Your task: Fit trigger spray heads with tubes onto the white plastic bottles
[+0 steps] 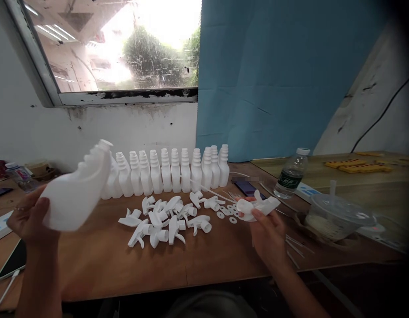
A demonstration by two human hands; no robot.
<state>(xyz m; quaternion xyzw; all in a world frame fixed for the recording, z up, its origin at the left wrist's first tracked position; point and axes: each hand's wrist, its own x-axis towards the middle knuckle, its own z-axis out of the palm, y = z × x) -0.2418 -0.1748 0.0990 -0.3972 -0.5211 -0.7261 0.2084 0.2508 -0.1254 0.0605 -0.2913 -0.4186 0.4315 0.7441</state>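
At the left, my left hand (34, 216) grips the base of a white plastic bottle (76, 190), which is tilted with its open neck up and to the right. On the right, my right hand (267, 225) holds a white spray trigger head (257, 206), from which a thin tube reaches up and left. A row of white bottles (166, 172) stands upright along the back of the table. Several loose trigger heads (164, 221) lie in a pile in front of that row. Small white washers (233, 220) are scattered beside my right hand.
On the brown table (131, 274) a water bottle (292, 174) stands right of a dark phone (247, 188). A lidded plastic bowl (336, 216) sits farther right. Thin tubes (295, 247) lie near my right wrist. Another phone (14, 260) with a cable is at the left edge.
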